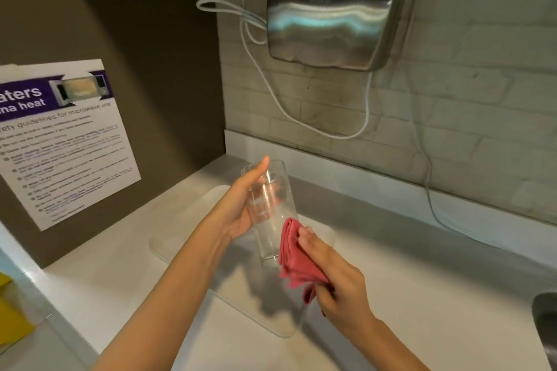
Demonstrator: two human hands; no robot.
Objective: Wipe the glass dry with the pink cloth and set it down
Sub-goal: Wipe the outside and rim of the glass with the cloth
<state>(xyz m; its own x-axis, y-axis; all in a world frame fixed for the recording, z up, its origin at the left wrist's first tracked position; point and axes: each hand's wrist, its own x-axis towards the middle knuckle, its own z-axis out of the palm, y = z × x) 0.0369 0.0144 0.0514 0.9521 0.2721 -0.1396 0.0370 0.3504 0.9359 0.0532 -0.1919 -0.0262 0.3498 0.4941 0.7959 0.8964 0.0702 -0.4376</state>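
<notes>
The left hand (241, 205) gripped the tall glass (269, 211) around its upper half, holding it nearly upright above the clear board (187, 238) on the counter (422, 280). The right hand (337, 280) clutched the folded pink cloth (294, 259), pressing it against the glass's lower side.

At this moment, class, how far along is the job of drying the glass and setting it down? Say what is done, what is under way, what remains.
Done: the left hand has the glass lifted off the counter, and the right hand has the pink cloth bunched up. Under way: the cloth presses against the lower side of the glass. Left: finish wiping, then set the glass down, perhaps on the clear mat.
</notes>
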